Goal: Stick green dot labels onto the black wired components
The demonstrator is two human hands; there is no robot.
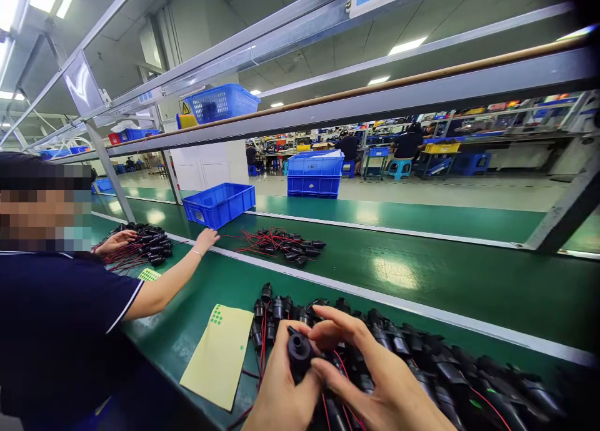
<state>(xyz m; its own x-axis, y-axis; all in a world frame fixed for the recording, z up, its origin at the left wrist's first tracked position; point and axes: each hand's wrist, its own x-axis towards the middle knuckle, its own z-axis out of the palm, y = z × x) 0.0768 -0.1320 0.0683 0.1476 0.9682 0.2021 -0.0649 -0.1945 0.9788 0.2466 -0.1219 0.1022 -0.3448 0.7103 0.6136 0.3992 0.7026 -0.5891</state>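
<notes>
My left hand [285,384] is closed around a small black cylindrical motor-like part [300,351], whose round end with a central nozzle faces up toward me. From the right, my right hand [375,371] meets it, thumb and bent fingers at its side and the forefinger stretched out above. Behind and below both hands spreads a pile of similar black parts [435,362] with red wires, a few bearing green dots. Left of my hands, a pale yellow sticker sheet [218,362] with several green round stickers lies on the green bench [187,306].
A co-worker [60,318] sits at left, one hand at a wired pile [152,243], the other arm reaching over the bench. Another pile [290,243] lies beyond the white strip [375,297]. Blue crates [220,206] stand behind; a metal shelf rail [328,109] crosses above.
</notes>
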